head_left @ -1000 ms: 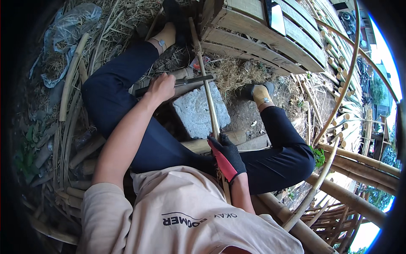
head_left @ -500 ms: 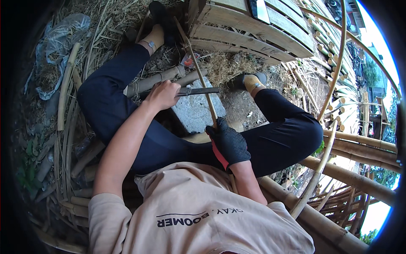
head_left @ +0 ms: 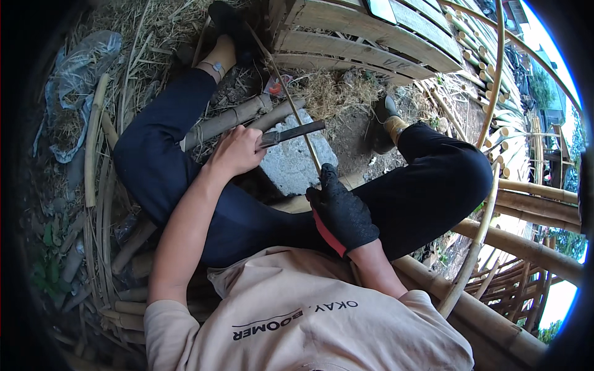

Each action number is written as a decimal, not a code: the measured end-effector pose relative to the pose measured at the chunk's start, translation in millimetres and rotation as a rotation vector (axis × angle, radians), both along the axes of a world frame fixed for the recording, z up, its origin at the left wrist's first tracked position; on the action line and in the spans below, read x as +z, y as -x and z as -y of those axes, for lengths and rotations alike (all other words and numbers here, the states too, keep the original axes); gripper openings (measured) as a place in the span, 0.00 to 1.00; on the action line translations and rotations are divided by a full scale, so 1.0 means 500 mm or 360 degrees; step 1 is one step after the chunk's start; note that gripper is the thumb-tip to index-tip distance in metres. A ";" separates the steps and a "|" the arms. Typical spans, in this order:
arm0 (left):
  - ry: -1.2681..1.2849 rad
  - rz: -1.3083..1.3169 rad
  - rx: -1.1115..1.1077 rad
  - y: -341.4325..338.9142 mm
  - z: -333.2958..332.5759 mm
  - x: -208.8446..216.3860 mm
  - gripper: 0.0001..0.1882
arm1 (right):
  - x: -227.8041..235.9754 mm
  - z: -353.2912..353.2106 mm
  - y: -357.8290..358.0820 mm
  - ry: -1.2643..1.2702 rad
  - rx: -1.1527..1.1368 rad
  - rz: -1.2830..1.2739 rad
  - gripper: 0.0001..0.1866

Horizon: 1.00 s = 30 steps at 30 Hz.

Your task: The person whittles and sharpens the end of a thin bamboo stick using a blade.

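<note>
My bare left hand (head_left: 237,150) is closed round the handle of a knife with a long dark blade (head_left: 297,133). The blade points right and crosses a thin bamboo strip (head_left: 293,105); whether the two touch, I cannot tell. My right hand (head_left: 343,213), in a black glove with a red edge, grips the near end of that strip beside my right thigh. From there the strip slants away to the far left, toward my left foot (head_left: 232,37). Below the knife, between my legs, lies a rough grey stone block (head_left: 296,162).
A slatted wooden crate (head_left: 365,46) stands ahead, with a phone (head_left: 381,10) on top. Bamboo poles (head_left: 232,117) lie behind the stone. Plastic sheeting (head_left: 83,62) and straw are at the far left. Thick bamboo rails (head_left: 526,253) and stacked poles (head_left: 495,93) fill the right.
The knife's blade has tilted, its tip now higher. My gloved hand has shifted slightly right with the strip. My right knee and foot have moved outward to the right.
</note>
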<state>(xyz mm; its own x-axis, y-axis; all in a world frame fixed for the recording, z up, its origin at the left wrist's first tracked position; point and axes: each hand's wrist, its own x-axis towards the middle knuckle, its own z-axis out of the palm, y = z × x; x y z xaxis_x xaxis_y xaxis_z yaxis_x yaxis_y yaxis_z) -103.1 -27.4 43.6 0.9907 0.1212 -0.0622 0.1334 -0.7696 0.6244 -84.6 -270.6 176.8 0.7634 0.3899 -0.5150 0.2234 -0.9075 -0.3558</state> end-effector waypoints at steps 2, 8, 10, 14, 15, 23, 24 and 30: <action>0.0025 -0.0027 0.0030 0.002 0.011 0.002 0.13 | 0.003 0.018 -0.010 -0.0005 0.0077 -0.0051 0.30; 0.0242 -0.0024 -0.0058 0.002 0.093 0.029 0.13 | -0.028 0.082 -0.002 -0.0465 -0.0112 -0.0243 0.38; 0.0310 0.0076 -0.0018 -0.001 0.114 0.027 0.13 | -0.055 0.096 0.008 -0.0683 -0.0147 -0.0202 0.38; 0.0103 0.0108 -0.0065 -0.007 0.094 0.030 0.12 | -0.047 0.084 0.012 -0.0692 -0.0237 -0.0363 0.38; 0.0036 0.0174 -0.0091 -0.013 0.089 0.036 0.12 | -0.040 0.078 0.011 -0.0518 -0.0155 -0.0282 0.38; 0.0086 -0.0016 0.0004 -0.009 0.131 0.032 0.13 | -0.039 0.094 0.010 -0.0464 -0.0129 -0.0223 0.40; 0.0124 -0.0047 0.0080 -0.005 0.135 0.025 0.13 | -0.026 0.090 0.006 -0.0404 -0.0111 -0.0270 0.41; 0.0057 0.0137 0.0059 -0.014 0.119 0.012 0.11 | -0.023 0.083 0.010 -0.0301 -0.0077 -0.0303 0.40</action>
